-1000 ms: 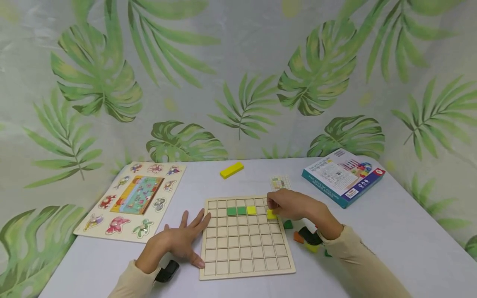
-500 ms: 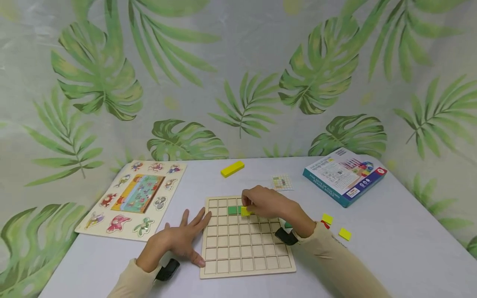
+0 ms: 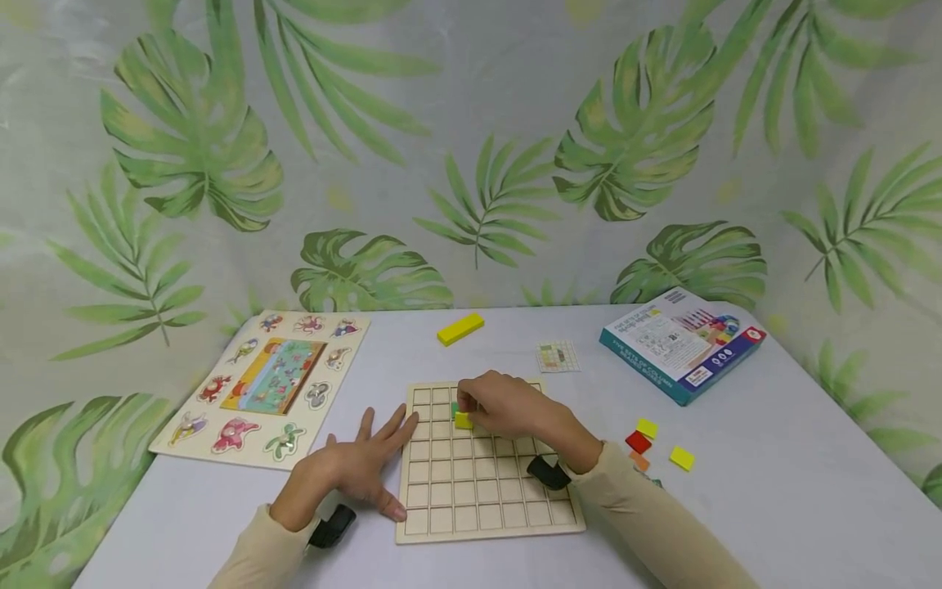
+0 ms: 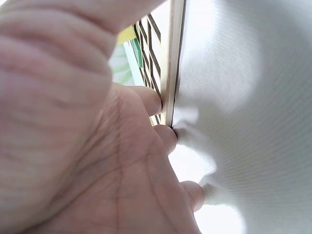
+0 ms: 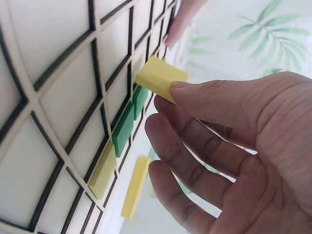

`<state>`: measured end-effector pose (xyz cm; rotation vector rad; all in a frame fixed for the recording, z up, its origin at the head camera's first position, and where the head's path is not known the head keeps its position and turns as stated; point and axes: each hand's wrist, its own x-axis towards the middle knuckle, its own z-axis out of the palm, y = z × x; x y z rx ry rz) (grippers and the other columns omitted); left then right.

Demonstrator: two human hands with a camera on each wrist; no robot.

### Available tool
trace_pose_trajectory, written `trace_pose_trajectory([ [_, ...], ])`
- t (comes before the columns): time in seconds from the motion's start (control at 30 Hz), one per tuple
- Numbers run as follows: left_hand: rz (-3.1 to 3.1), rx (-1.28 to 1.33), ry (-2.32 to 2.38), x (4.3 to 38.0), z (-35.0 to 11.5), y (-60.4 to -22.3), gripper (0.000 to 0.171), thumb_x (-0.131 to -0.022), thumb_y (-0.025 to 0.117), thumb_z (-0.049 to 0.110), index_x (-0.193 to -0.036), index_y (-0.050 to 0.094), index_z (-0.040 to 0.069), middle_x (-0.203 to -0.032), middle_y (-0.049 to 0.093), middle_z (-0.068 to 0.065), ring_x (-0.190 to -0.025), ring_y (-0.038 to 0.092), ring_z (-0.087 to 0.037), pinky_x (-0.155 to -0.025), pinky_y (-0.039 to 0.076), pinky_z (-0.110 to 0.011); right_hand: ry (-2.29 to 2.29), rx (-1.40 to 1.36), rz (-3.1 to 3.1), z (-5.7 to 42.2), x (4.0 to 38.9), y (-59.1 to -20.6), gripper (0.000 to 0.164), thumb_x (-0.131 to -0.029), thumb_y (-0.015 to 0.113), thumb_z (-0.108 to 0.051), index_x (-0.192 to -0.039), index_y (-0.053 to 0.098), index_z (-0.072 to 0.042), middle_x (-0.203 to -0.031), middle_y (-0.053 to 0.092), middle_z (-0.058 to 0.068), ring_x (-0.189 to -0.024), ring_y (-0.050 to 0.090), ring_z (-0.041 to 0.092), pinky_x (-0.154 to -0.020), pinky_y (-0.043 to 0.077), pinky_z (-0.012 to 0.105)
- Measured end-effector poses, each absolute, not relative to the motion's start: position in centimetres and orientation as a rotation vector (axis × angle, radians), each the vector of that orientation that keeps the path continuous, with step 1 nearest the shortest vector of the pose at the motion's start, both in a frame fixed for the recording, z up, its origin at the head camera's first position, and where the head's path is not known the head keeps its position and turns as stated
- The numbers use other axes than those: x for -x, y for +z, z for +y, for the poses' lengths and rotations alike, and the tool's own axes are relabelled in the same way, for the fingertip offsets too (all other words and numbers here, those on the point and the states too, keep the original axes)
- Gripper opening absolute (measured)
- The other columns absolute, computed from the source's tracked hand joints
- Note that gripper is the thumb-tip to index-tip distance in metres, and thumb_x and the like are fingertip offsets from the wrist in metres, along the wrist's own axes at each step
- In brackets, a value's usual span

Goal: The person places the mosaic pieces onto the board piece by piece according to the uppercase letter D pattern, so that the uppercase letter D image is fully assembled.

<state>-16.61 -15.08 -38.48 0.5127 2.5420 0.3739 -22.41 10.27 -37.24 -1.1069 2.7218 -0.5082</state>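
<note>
A wooden grid board (image 3: pixel 486 494) lies on the table in front of me. My right hand (image 3: pixel 508 405) pinches a yellow square tile (image 5: pixel 161 78) between thumb and index finger, tilted, close over the board's upper left cells. Two green tiles (image 5: pixel 123 127) and another yellow tile (image 5: pixel 103 170) sit side by side in one row of cells; in the head view the right hand hides most of them. Fingers spread, my left hand (image 3: pixel 358 466) rests at the board's left side, with thumb and some fingertips on its edge.
Loose yellow, red (image 3: pixel 639 442) and orange tiles lie right of the board. Behind it are a yellow block (image 3: pixel 460 329) and a small printed grid card (image 3: pixel 558 357). A teal-sided box (image 3: pixel 680 343) stands back right; an animal puzzle board (image 3: pixel 193 393) lies left.
My right hand has carried the yellow tile leftward from the board's right edge, past the placed yellow tile, to the green ones. Loose tiles on the right show more fully. The left hand stays put.
</note>
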Motion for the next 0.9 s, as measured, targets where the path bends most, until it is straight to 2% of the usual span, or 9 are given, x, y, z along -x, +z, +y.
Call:
trace_pose_trajectory([
  [0.43, 2.541, -0.507, 0.374, 16.72, -15.08, -38.48, 0.132, -0.063, 0.089, 0.053, -0.163, 0.007, 0.021, -0.171, -0.003, -0.006, -0.151, -0.007, -0.051, -0.097, 0.008, -0.089, -0.5, 1.093, 2.724, 9.77, 22.5, -37.62, 0.008, -0.095, 0.064, -0.009, -0.094, 0.068, -0.016, -0.089, 0.068, -0.006, -0.067, 0.055, 0.007, -0.057, 0.048, 0.024],
  [0.7, 2.542, -0.512, 0.37, 16.68, -15.15, -38.54, 0.132, -0.064, 0.088, 0.054, -0.163, 0.007, 0.021, -0.171, -0.003, -0.006, -0.151, -0.007, -0.051, -0.097, 0.009, -0.089, -0.483, 1.127, 2.683, 9.7, 22.43, -37.6, 0.008, -0.092, 0.069, -0.008, -0.096, 0.069, -0.015, -0.093, 0.07, -0.004, -0.077, 0.06, 0.007, -0.066, 0.05, 0.023],
  [0.9, 2.541, -0.514, 0.369, 16.68, -15.12, -38.54, 0.132, -0.064, 0.088, 0.054, -0.163, 0.007, 0.02, -0.17, -0.003, -0.007, -0.151, -0.007, -0.052, -0.097, 0.009, -0.09, -0.464, 1.119, 2.689, 9.71, 22.47, -37.53, 0.009, -0.091, 0.069, -0.008, -0.096, 0.07, -0.016, -0.094, 0.069, -0.004, -0.081, 0.061, 0.012, -0.064, 0.05, 0.026],
])
